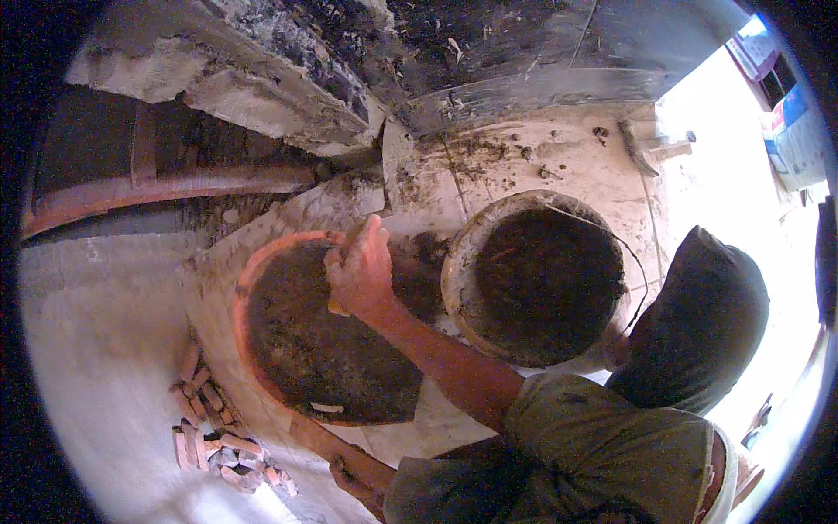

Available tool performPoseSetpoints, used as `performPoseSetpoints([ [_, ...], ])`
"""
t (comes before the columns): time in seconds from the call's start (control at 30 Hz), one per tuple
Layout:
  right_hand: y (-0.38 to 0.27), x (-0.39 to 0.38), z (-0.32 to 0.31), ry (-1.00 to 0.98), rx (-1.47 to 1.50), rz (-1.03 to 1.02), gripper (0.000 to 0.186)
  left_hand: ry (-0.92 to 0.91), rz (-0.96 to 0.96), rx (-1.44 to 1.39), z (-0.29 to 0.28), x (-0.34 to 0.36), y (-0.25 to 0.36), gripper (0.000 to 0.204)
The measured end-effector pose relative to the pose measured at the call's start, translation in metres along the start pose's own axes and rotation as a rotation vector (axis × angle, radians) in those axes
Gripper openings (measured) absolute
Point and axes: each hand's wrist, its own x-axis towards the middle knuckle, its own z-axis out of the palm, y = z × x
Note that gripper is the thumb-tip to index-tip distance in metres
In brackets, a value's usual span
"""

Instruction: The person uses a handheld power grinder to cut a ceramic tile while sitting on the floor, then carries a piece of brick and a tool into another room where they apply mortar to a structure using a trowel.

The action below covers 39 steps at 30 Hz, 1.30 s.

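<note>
My right hand (365, 269) is closed round the handle of what looks like a trowel, its yellowish end (339, 307) showing below the fist. A pale grey blade (367, 194) seems to lie beyond the fingers, against the broken wall foot. Beneath that hand stands an orange-rimmed tub (242, 301) with dark, crumbly mortar or soil (327, 349) in it. My left forearm reaches along the tub's near side, and my left hand (307, 430) is low by the rim, its fingers not distinguishable. Right of the tub sits a bucket (456, 301) of dark mix with a wire handle.
A hammer (642, 150) lies on the tiled floor (476, 166) beyond the bucket, near small crumbs. Broken brick pieces (209, 445) are heaped at the lower left. A rough, broken wall edge (253, 105) overhangs at upper left. My bent knee (707, 323) is beside the bucket.
</note>
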Motion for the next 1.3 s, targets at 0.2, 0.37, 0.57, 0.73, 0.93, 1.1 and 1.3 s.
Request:
performPoseSetpoints([
  [0.2, -0.020, 0.002, -0.015, -0.106, 0.050, 0.134, 0.049, -0.007, 0.002, 0.002, 0.009, -0.002, 0.001, 0.060],
  [0.37, -0.028, -0.010, -0.006, -0.044, 0.102, 0.060, 0.050, -0.001, 0.003, 0.009, 0.011, -0.002, 0.001, 0.059],
  [0.57, -0.032, -0.025, -0.017, -0.067, 0.076, -0.001, 0.048, -0.004, -0.005, 0.013, 0.011, 0.000, 0.000, 0.059],
  [0.73, -0.028, -0.041, -0.039, -0.116, 0.120, -0.050, 0.050, -0.001, -0.016, 0.011, 0.021, 0.002, -0.005, 0.059],
  [0.93, -0.010, -0.068, -0.062, -0.148, 0.269, 0.051, 0.051, 0.029, -0.008, -0.015, 0.027, -0.002, -0.010, 0.058],
  [1.1, 0.008, -0.086, -0.071, -0.380, 0.654, 0.313, 0.053, 0.034, 0.004, -0.095, 0.023, -0.014, -0.022, 0.058],
  [1.3, 0.046, -0.120, -0.089, -0.496, 0.147, -0.131, 0.040, -0.186, -0.004, -0.331, 0.048, -0.030, 0.006, 0.052],
])
